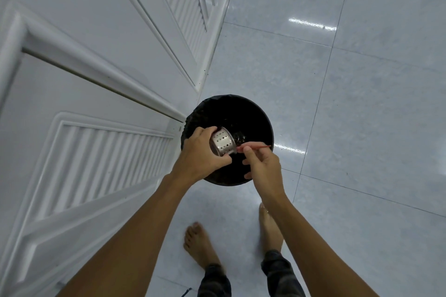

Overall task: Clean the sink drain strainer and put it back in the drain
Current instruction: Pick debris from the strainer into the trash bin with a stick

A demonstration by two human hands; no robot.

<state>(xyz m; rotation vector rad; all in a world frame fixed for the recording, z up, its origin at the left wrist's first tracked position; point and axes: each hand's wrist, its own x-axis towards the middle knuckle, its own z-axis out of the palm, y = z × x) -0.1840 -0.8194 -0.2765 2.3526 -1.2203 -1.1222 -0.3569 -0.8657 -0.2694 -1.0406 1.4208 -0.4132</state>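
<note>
The strainer (223,143) is a small steel cup with round holes in its wall. My left hand (200,154) grips it on its side over the black bin (255,113), its mouth turned to the right. My right hand (261,164) pinches a thin red stick (255,146), whose near tip touches the strainer's rim. What is inside the strainer is hidden.
The round black bin, lined with a black bag, stands on a glossy pale tiled floor (350,103). White louvred cabinet doors (96,79) run along the left. My bare feet (200,243) are just behind the bin.
</note>
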